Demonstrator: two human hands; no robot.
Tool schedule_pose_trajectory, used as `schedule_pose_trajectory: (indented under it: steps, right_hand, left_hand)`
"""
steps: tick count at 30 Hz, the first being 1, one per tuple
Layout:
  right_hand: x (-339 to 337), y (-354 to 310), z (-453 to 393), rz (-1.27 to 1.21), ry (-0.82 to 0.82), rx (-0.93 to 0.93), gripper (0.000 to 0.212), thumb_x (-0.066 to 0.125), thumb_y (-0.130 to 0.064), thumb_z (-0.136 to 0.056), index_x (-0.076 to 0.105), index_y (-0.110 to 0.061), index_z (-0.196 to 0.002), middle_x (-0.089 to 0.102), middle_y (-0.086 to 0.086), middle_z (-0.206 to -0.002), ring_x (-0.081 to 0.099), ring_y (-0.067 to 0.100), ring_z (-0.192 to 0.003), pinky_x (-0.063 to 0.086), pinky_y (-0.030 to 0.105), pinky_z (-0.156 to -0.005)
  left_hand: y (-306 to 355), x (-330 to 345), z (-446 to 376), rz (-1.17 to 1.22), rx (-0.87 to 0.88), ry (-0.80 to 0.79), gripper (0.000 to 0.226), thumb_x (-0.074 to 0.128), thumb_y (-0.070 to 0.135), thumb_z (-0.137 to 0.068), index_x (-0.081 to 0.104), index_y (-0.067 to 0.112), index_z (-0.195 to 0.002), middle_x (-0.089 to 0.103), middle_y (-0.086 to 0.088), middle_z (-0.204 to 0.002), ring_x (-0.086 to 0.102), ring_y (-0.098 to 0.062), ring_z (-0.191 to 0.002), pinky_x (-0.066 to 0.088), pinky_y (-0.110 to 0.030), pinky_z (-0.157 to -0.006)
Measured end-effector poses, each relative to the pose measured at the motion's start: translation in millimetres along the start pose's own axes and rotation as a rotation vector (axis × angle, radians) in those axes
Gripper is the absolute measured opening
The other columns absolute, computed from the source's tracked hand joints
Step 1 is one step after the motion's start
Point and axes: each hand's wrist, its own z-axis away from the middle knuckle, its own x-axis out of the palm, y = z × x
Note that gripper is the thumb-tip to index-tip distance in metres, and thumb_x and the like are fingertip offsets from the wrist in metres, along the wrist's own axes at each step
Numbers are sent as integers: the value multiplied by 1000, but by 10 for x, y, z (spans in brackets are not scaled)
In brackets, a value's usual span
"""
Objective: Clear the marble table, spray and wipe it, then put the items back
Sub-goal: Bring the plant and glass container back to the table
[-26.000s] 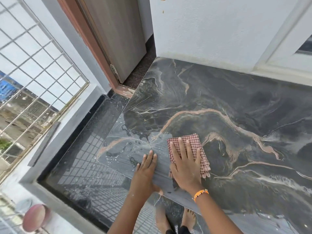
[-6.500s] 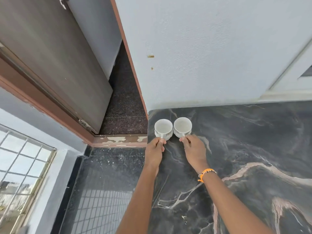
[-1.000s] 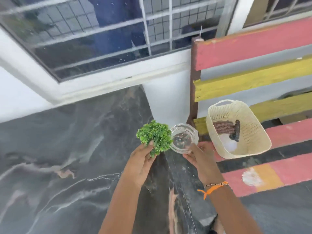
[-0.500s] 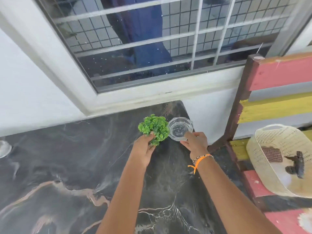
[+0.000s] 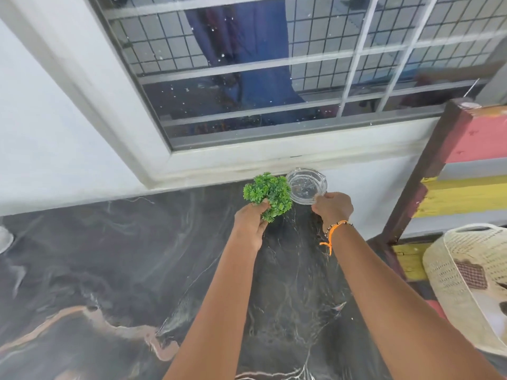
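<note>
A left hand (image 5: 250, 225) grips a plant (image 5: 268, 193) as the right hand (image 5: 332, 208) grasps a glass dish (image 5: 306, 185) at the marble table's (image 5: 109, 270) far corner.

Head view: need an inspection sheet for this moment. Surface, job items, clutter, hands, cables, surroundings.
Surface: marble table, dark, veined, mostly bare.
Job's things: green plant and glass dish at the far right corner, near the wall.
Clutter: white object cut off at the left edge, cannot identify.
Grippers: left hand with a grip on the plant; right hand holding the dish rim.
Cables: nothing seen.
Surroundings: barred window; painted bench; cream basket holding a checked cloth.
</note>
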Motion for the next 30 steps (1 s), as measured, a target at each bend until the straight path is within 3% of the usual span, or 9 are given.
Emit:
schedule_pose_trajectory:
  steps: [2,5,7,9,14,17,22,25,30]
  right_hand:
    - [-30,9,-8,45,-13,-37,28,66,-13,-82,61,-7,-55,59,7,-53,63,22,-54,55,38,-71]
    - [-76,2,-5,180,-37,-140,26,70,-24,-79,64,1,-84,63,14,-85,64,30,-79,52,40,-78]
    - [-69,-10,-5,284,-125,-188,57,74,-31,-76,50,-2,-120,47,12,-116,53,26,-99,46,39,-91]
    - [-31,-2,-35,376,-213,-273,82,79,-32,-70,35,-5,-133,31,12,-131,46,30,-114,41,41,-101]
    - [28,58,-116,461,-235,-354,89,78,-18,-70,25,-5,-140,27,15,-134,42,35,-119,37,44,-104]
    - [36,76,-132,453,-236,-367,90,76,-17,-73,20,-6,-143,26,14,-135,41,35,-120,37,43,-104]
    - [48,127,-119,395,-226,-415,87,74,-16,-76,20,-10,-144,25,14,-134,44,31,-118,38,32,-100]
    - [63,182,-122,372,-227,-435,87,75,-19,-74,22,-9,-143,25,13,-135,41,31,-122,36,37,-105]
    - [83,165,-178,338,-203,-423,85,77,-30,-70,31,-8,-138,31,10,-138,35,23,-128,36,36,-105]
  left_hand:
    - [36,56,-31,-5,-10,3,53,62,5,-87,40,1,-134,50,-8,-110,40,-27,-126,34,-36,-110]
    - [77,162,-75,-5,-5,2,51,61,7,-87,41,2,-133,53,-4,-101,42,-26,-124,35,-36,-110]
    - [87,210,-83,-14,7,15,41,61,7,-87,47,1,-125,50,0,-90,46,-23,-115,36,-34,-109]
    - [67,212,-71,-34,15,19,15,62,9,-87,55,4,-99,47,3,-82,49,-18,-99,39,-29,-104]
    - [-79,-29,-73,-162,96,-77,15,52,3,-91,62,9,-101,58,0,-101,51,-16,-110,38,-31,-107]
    - [-178,-146,-80,-405,255,72,27,45,-6,-87,62,11,-101,58,-4,-111,54,-14,-100,46,-28,-92]
    - [-181,-17,-269,-761,572,136,69,78,13,-69,42,18,-127,57,2,-105,48,-24,-114,42,-40,-98]
    - [-181,117,-348,-788,612,182,76,79,15,-68,39,18,-132,61,-8,-114,39,-28,-120,38,-47,-100]
    - [-134,210,-481,-688,681,201,63,75,14,-73,45,13,-128,63,-5,-115,47,-26,-113,43,-39,-93]
